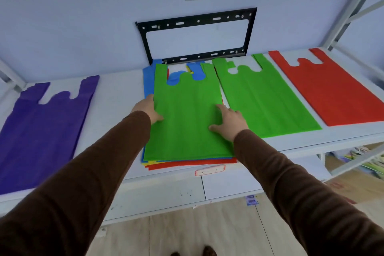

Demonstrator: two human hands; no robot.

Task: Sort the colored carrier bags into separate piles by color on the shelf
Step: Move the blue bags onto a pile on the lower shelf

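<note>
While the top green bag (187, 114) is pinched by the left hand (148, 108) and pressed under the flat-fingered right hand (227, 121), it should be slid alone toward the green pile (266, 93) at 2 o'clock.

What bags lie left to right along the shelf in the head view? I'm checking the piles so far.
Purple bag → mixed stack topped by a green bag → green bag → red bag.

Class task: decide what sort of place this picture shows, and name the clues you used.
Probably a storeroom or shop back room: a white metal-framed shelf holding flat fabric carrier bags in purple, green and red, with more goods stored below.
</note>
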